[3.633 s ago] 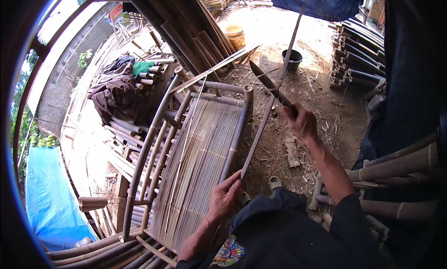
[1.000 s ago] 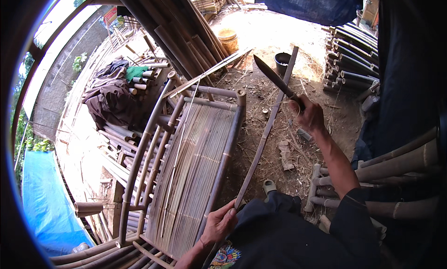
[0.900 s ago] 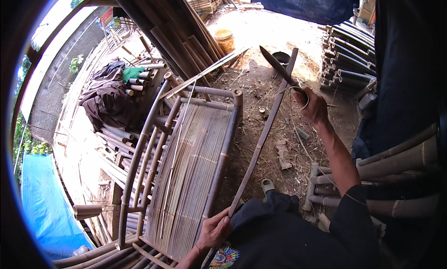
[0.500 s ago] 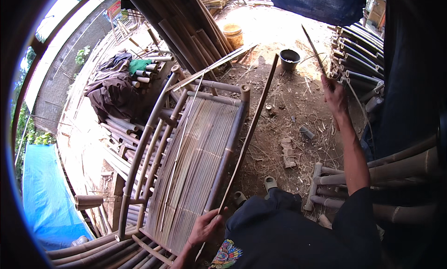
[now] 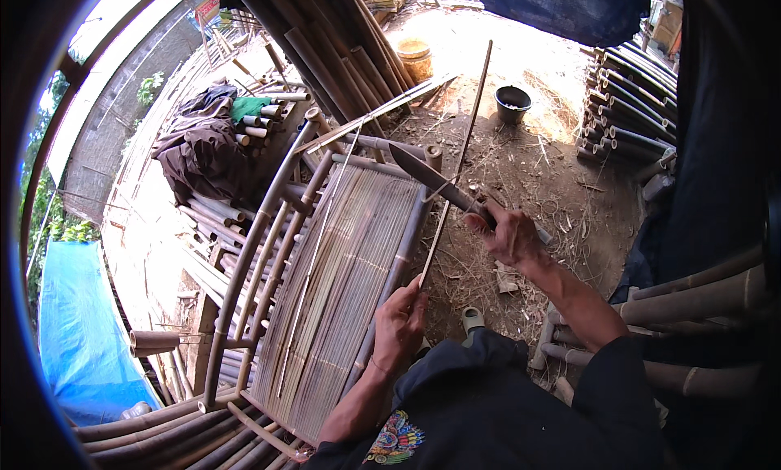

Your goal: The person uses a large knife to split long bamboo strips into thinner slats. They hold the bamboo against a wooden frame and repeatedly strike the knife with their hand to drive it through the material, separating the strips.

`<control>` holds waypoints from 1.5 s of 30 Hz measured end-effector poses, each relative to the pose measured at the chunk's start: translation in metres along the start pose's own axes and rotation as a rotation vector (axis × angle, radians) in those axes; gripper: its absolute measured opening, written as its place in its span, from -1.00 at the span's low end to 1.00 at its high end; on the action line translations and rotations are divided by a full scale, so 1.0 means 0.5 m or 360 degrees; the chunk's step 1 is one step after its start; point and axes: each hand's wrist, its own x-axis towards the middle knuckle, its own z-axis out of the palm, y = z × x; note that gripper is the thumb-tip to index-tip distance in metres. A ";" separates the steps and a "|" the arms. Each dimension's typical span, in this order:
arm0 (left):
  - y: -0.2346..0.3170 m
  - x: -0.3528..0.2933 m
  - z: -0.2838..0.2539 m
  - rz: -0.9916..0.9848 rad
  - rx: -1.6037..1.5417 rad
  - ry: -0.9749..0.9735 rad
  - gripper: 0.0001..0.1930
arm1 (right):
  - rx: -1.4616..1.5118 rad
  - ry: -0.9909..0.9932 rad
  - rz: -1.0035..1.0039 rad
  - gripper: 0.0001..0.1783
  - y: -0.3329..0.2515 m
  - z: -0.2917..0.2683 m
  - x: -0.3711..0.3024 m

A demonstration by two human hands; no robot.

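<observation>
In my left hand (image 5: 399, 324), low and left of my body, the fingers are closed round the lower end of a long thin bamboo strip (image 5: 469, 128). The strip slants up and away toward the far side. My right hand (image 5: 511, 236) grips the handle of a machete (image 5: 425, 172), its broad dark blade pointing up and left. Its blade crosses the strip above my left hand; whether it cuts into it I cannot tell. A pale thin curl (image 5: 439, 190) shows at the crossing. Left of both hands stands a bamboo bench (image 5: 350, 267) with a slatted seat.
Two thin strips lie over the bench. A black bucket (image 5: 512, 104) and a yellowish bucket (image 5: 415, 59) stand on the littered dirt floor (image 5: 561, 193). Bamboo poles (image 5: 626, 96) are stacked at right, with thick poles (image 5: 700, 299) near my right elbow. A blue tarp (image 5: 89, 332) lies far left.
My right hand has swung the machete from the upper right down and left to the strip. My left hand has risen slightly, tilting the strip's far end up.
</observation>
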 end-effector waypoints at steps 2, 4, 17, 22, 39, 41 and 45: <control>-0.013 -0.007 0.010 0.0109 -0.0119 0.0053 -0.68 | -0.0007 0.0000 -0.0238 -0.26 -0.008 0.014 -0.028; -0.015 -0.020 0.005 0.0138 -0.0071 -0.0001 -0.68 | -0.0150 0.0109 -0.0505 -0.26 0.001 0.014 -0.030; -0.031 -0.056 0.001 0.0241 0.0074 -0.0065 -0.66 | -0.0043 0.0103 0.0069 -0.26 0.048 -0.011 0.011; -0.029 -0.079 -0.018 0.0134 0.0092 -0.0127 -0.68 | -0.0208 0.0064 0.0065 -0.26 0.088 -0.006 0.016; -0.147 -0.194 -0.143 -0.0615 -0.0630 -0.0448 -0.58 | 0.0909 0.0581 0.0842 -0.42 0.302 -0.195 0.090; -0.162 -0.111 -0.104 -0.0869 -0.1317 -0.0836 -0.49 | 0.1571 0.0353 0.0628 -0.62 0.158 -0.089 0.035; -0.086 0.006 -0.015 -0.1210 -0.1879 -0.1105 -0.44 | 0.2033 0.0315 0.0493 -0.64 -0.014 0.064 -0.027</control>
